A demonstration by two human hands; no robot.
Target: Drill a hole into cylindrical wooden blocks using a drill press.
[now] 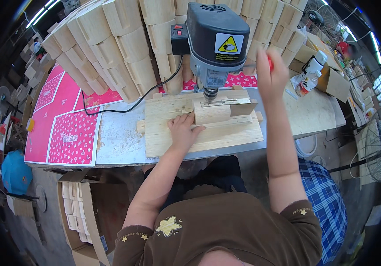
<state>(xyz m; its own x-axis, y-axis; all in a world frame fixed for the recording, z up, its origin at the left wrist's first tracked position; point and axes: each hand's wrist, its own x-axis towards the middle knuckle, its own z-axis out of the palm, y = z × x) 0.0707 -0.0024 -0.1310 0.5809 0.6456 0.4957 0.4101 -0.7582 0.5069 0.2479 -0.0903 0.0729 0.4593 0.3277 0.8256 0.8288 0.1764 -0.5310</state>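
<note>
A bench drill press (217, 35) with a black housing stands over a pale wooden jig board (168, 142) on the table. Under its chuck (210, 93) lies a rounded wooden block (210, 114), with a flat plate (242, 109) at its right end. My left hand (183, 129) holds the block's left end, fingertips against it and thumb along its front lower edge. Raised to the right of the drill, my right hand (272, 75) is closed round the red knob (270, 63) of the feed lever. The drill bit's tip is too small to make out.
Tall stacks of wooden pieces (124, 44) rise behind the drill. A black power cord (130, 108) curves across the table's left. Bottles (307, 80) and a cardboard box (334, 82) stand at right. An open carton (95, 217) with wooden pieces sits below left.
</note>
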